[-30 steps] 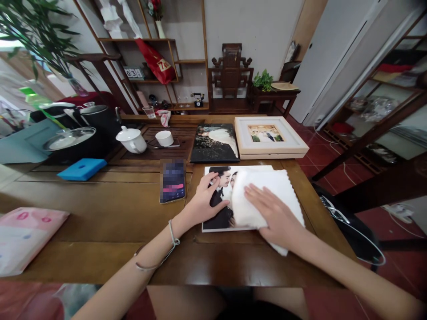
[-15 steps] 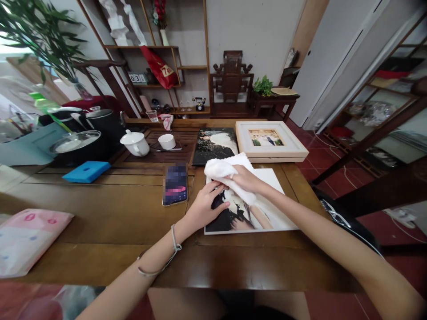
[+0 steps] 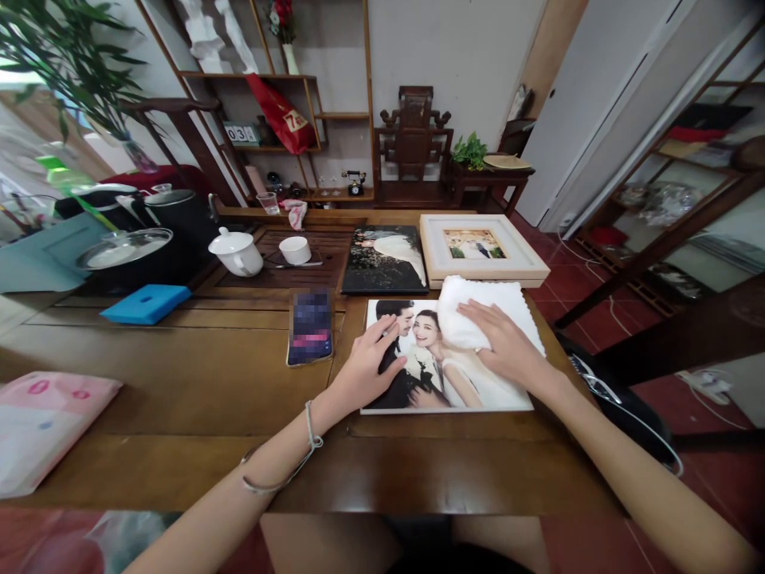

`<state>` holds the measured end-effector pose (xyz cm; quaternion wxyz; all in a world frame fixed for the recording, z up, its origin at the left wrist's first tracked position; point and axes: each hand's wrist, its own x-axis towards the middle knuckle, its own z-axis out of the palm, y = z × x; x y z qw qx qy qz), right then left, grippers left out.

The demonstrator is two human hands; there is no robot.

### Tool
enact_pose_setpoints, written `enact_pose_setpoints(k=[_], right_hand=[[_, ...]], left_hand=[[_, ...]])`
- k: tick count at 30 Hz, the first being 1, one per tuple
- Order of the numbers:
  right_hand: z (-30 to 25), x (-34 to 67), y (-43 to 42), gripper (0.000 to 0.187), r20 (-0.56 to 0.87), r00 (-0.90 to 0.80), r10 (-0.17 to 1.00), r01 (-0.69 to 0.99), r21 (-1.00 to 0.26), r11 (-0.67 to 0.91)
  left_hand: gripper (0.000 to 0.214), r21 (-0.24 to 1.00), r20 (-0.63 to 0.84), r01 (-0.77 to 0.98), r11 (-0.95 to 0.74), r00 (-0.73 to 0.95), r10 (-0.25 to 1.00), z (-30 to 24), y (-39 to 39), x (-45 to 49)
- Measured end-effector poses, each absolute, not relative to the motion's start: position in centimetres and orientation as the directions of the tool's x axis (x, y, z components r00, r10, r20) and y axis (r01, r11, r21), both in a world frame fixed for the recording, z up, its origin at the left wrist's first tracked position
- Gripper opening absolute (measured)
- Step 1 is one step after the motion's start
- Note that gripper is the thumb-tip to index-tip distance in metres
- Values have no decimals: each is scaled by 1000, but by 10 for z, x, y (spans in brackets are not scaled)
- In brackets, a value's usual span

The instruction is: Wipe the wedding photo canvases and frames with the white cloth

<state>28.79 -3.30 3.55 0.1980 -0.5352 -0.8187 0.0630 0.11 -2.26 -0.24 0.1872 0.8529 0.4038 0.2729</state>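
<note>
A photo panel [image 3: 472,388] with a picture of a couple lies flat on the wooden table in front of me. Across its left part rests my left hand [image 3: 375,357], open, fingers spread and touching the picture. My right hand [image 3: 500,339] lies flat, fingers stretched out, on a white cloth [image 3: 463,325]. That cloth covers the panel's upper right part and reaches past its far edge. Behind the panel are a dark photo panel [image 3: 382,275] and a light framed picture [image 3: 519,253].
Left of the panel lies a phone [image 3: 309,328]. Farther left are a blue block [image 3: 147,304] and a pink-and-white packet [image 3: 53,422]. A white teapot [image 3: 237,252] and a small white cup [image 3: 295,250] stand on the tea tray [image 3: 263,277], with a black kettle [image 3: 172,211] beside it.
My right hand has moved rightward with the cloth, from the panel's upper left to its upper right, and flattened. The couple's picture is now uncovered. My left hand stays in place.
</note>
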Motion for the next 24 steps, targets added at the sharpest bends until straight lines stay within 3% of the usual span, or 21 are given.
enact_pose_setpoints(k=[5, 10, 15, 18, 20, 22, 24], right_hand=[[39, 247, -58, 83, 151, -566, 811, 806, -108, 582], [49, 229, -76, 89, 72, -784, 617, 603, -149, 783], [43, 261, -58, 78, 126, -556, 821, 798, -194, 570], [38, 272, -49, 74, 149, -329, 932, 929, -127, 348], [36, 266, -53, 74, 153, -263, 952, 958, -78, 277], [38, 252, -62, 76, 135, -319, 938, 943, -59, 329], [41, 236, -75, 80, 97, -480, 872, 871, -70, 487]], left_hand=[[44, 600, 323, 586, -544, 445, 835, -5, -18, 2], [43, 596, 349, 559, -577, 468, 812, -7, -12, 0], [44, 571, 335, 595, -565, 459, 822, -6, -13, -1], [44, 564, 333, 604, -563, 457, 825, -6, -14, 0], [44, 558, 339, 606, -567, 457, 823, -6, -15, 1], [44, 557, 350, 604, -570, 452, 821, -7, -14, 0], [43, 560, 359, 595, -576, 452, 816, -7, -13, -1]])
